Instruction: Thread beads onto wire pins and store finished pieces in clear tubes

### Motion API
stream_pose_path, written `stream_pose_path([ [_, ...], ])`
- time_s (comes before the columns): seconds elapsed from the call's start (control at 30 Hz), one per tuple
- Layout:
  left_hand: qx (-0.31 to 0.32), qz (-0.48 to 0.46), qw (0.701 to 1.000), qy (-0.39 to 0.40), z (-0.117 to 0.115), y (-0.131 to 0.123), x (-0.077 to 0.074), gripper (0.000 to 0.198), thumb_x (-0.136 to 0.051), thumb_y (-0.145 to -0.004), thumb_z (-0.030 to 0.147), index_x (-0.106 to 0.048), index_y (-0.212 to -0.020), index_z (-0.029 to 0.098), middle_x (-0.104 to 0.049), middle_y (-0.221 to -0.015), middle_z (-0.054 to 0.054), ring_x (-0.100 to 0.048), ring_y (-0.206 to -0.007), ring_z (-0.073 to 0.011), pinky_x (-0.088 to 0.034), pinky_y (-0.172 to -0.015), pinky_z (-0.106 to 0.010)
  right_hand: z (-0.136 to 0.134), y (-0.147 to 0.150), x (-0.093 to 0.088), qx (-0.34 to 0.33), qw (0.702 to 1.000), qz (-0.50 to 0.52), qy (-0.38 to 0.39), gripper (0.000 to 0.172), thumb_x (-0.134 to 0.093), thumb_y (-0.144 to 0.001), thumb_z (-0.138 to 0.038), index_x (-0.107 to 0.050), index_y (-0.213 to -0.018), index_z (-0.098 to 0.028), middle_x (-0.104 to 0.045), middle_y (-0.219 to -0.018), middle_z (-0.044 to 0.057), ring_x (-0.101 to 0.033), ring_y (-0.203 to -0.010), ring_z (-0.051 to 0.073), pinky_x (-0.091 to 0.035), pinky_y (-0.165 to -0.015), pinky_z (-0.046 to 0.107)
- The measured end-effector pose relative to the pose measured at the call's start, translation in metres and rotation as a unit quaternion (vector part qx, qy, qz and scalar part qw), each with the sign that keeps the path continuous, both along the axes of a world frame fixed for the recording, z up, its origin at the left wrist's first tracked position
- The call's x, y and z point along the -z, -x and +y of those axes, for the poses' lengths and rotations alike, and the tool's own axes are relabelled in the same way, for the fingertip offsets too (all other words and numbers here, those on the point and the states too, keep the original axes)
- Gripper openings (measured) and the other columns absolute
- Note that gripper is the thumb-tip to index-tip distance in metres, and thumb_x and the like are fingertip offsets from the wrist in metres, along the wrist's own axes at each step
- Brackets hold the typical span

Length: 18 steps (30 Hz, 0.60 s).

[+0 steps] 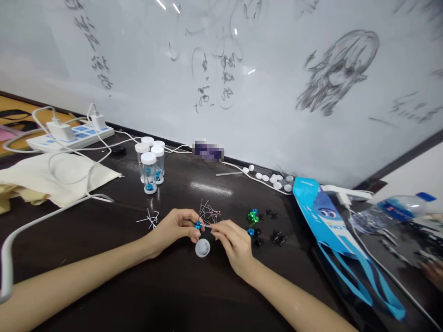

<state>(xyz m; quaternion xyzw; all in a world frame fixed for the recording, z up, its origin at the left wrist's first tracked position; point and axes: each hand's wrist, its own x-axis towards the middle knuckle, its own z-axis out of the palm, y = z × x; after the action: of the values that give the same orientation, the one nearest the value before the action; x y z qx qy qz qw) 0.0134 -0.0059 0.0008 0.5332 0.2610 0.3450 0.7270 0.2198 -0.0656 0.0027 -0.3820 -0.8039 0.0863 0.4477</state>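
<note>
My left hand [182, 224] pinches a small blue spool-like part [197, 225] between thumb and fingertips. From the right, my right hand [235, 242] grips a thin metal pin [205, 225], its far end at the blue part; whether it is inside cannot be seen. Just below the fingers sits a small round white cap [202, 248]. Behind the hands lies a loose heap of thin metal pins [209, 213], some with coloured ends. Short white sticks [151, 219] lie left of my left hand. Green and blue small parts [254, 216] and black ones [278, 238] are scattered to the right.
White-capped clear tubes [148, 173] stand at the back left, near a power strip [74, 139] and a cream cloth [57, 177]. White caps [273, 179] line the whiteboard's foot. A blue lanyard pack [321, 216], a bottle [398, 210] and another person's hand [432, 274] are at right.
</note>
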Motion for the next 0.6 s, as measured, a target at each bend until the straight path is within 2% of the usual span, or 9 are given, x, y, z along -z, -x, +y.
stream_pose_path([
  [0.13,0.000,0.008,1.000,-0.014,0.0028,0.0005,-0.0004,0.015,-0.077,-0.076,0.019,-0.071,-0.088,0.013,-0.070,-0.068,-0.001,-0.064,-0.063,-0.0132,-0.051,-0.069,-0.026,-0.0023,-0.0005,0.0016,0.010,0.999,0.046,-0.008,0.020,-0.054,-0.094,-0.011,-0.070,-0.101,-0.019,-0.070,-0.084,0.006,-0.065,-0.077,0.018,-0.053,-0.069,0.031],
  [0.3,-0.015,-0.025,0.999,0.020,0.0061,0.0010,-0.0007,0.018,-0.077,-0.077,0.024,-0.075,-0.092,0.013,-0.071,-0.096,-0.006,-0.063,-0.070,-0.0120,-0.052,-0.073,-0.026,-0.0003,0.0023,-0.0031,0.067,0.995,0.081,0.005,0.017,-0.051,-0.095,-0.012,-0.067,-0.093,-0.018,-0.065,-0.078,0.004,-0.061,-0.070,0.016,-0.049,-0.064,0.029],
  [0.37,0.001,-0.032,0.999,0.036,0.0072,0.0013,0.0004,0.023,-0.075,-0.080,0.027,-0.075,-0.098,0.013,-0.072,-0.094,-0.007,-0.064,-0.072,-0.0132,-0.052,-0.074,-0.027,0.0004,0.0035,-0.0057,0.078,0.993,0.087,0.013,0.017,-0.050,-0.096,-0.014,-0.064,-0.088,-0.018,-0.061,-0.076,0.003,-0.059,-0.069,0.016,-0.048,-0.064,0.029],
  [0.53,0.024,-0.052,0.997,0.044,0.0086,0.0013,0.0015,0.028,-0.071,-0.085,0.029,-0.073,-0.106,0.011,-0.072,-0.086,-0.009,-0.063,-0.069,-0.0134,-0.051,-0.070,-0.026,-0.0003,0.0037,-0.0023,0.056,0.991,0.100,0.066,0.024,-0.044,-0.099,-0.018,-0.059,-0.079,-0.019,-0.065,-0.088,0.007,-0.063,-0.087,0.019,-0.050,-0.077,0.032],
  [0.6,0.023,-0.061,0.997,0.046,0.0087,0.0016,0.0003,0.028,-0.070,-0.085,0.029,-0.073,-0.106,0.011,-0.072,-0.085,-0.008,-0.061,-0.067,-0.0122,-0.049,-0.069,-0.025,-0.0003,0.0030,0.0026,0.045,0.989,0.115,0.086,0.023,-0.042,-0.100,-0.018,-0.058,-0.083,-0.019,-0.067,-0.091,0.007,-0.064,-0.085,0.019,-0.050,-0.073,0.031],
])
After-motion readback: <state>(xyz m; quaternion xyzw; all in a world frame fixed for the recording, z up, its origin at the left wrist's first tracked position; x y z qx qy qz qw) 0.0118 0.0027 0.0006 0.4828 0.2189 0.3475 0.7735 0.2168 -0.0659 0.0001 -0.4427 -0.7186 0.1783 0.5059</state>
